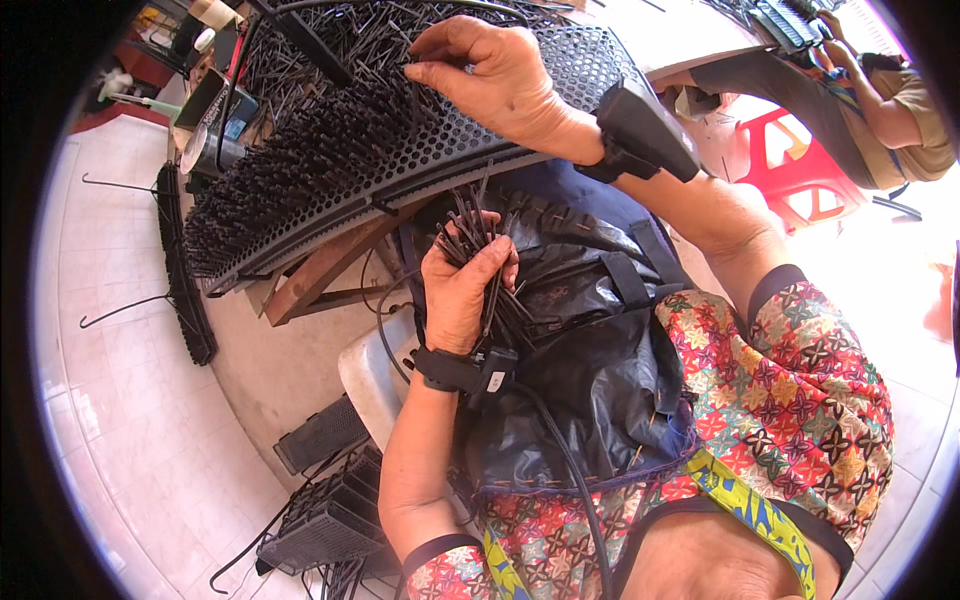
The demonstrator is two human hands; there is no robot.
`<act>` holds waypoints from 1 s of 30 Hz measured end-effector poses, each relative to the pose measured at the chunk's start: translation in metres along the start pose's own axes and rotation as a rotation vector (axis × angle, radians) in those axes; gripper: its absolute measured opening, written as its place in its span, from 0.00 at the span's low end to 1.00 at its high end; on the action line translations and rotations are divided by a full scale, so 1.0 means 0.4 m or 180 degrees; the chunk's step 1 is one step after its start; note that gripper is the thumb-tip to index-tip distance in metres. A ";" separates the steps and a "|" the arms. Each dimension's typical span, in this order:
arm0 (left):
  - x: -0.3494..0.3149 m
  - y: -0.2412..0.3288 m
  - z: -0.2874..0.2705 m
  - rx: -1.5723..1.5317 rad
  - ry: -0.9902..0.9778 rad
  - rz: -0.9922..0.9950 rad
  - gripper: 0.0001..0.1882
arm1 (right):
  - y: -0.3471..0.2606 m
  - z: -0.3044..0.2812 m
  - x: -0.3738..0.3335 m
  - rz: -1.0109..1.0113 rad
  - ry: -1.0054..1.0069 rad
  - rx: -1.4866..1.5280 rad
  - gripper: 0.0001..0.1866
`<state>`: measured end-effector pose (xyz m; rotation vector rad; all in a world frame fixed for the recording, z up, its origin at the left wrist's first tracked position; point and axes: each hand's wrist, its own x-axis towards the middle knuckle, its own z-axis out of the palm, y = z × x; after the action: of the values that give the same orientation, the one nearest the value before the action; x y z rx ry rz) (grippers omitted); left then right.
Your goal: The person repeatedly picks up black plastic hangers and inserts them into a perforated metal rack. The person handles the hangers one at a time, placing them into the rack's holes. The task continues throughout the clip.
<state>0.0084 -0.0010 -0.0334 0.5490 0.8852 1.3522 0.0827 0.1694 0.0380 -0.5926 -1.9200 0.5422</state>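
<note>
In the head view, my left hand (pixel 465 285) is closed around a bundle of black strips (pixel 490 255), just off the near edge of the bench (pixel 345 262) and above my black apron (pixel 600 340). My right hand (pixel 490 85) is over the perforated panel (pixel 580 65) on that bench, thumb and forefinger tips close together; I cannot tell whether they pinch a strip. Upright bristles (pixel 320 155) fill the holes from the left corner to below my right fingers, leaving the right part bare.

Loose strips (pixel 370 30) lie heaped along the far edge, where a dark bar (pixel 305 45) slants across them. A metal can (pixel 215 155) stands by the left edge, close against the bristles. The bulky black device (pixel 650 130) on my right wrist juts out near the right corner.

Below the bench, a long black brush (pixel 185 270) with wire hooks lies to the left; black racks (pixel 325 530) are stacked beside my white seat (pixel 370 375). Off to the right are a red plastic stool (pixel 795 170) and a co-worker (pixel 920 125).
</note>
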 end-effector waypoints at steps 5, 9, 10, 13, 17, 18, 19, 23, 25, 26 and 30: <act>0.001 0.001 0.000 -0.0073 0.0043 -0.0023 0.15 | 0.021 0.036 -0.001 -0.0750 -0.0046 -0.0426 0.09; -0.001 0.001 -0.004 -0.0084 0.0110 -0.0076 0.14 | 0.035 0.061 0.000 -0.1338 -0.0443 -0.0537 0.05; -0.001 0.001 -0.004 -0.0118 0.0103 -0.0066 0.14 | 0.038 0.061 0.001 -0.1430 -0.0644 -0.0882 0.05; -0.002 0.001 -0.007 -0.0193 0.0122 -0.0087 0.14 | 0.035 0.062 0.003 -0.1484 -0.1018 -0.1524 0.06; 0.000 0.004 -0.010 -0.0267 0.0152 -0.0014 0.14 | 0.013 0.042 -0.008 -0.1408 -0.0644 -0.1306 0.08; -0.001 0.006 -0.012 -0.0394 0.0126 -0.0021 0.14 | 0.006 0.027 -0.020 -0.1260 -0.0454 -0.1145 0.09; -0.003 0.006 -0.013 -0.0475 0.0143 -0.0003 0.14 | -0.002 0.011 -0.041 -0.1059 -0.0381 -0.1145 0.11; -0.005 0.008 -0.011 -0.0648 0.0123 0.0069 0.14 | -0.037 -0.035 -0.125 0.0681 -0.0916 -0.0256 0.16; -0.004 0.009 -0.008 -0.0580 0.0031 0.0103 0.14 | -0.049 -0.039 -0.145 0.1278 -0.1088 0.0494 0.12; -0.005 0.010 -0.006 -0.0566 0.0034 0.0098 0.14 | -0.053 -0.041 -0.149 0.1663 -0.1089 0.1001 0.09; -0.006 0.010 -0.007 -0.0556 0.0046 0.0107 0.14 | -0.043 -0.056 -0.114 0.1913 -0.0656 0.1288 0.05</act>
<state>0.0038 -0.0031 -0.0313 0.4211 0.7634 1.4499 0.1171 0.1303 0.0252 -0.8699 -1.7282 1.3821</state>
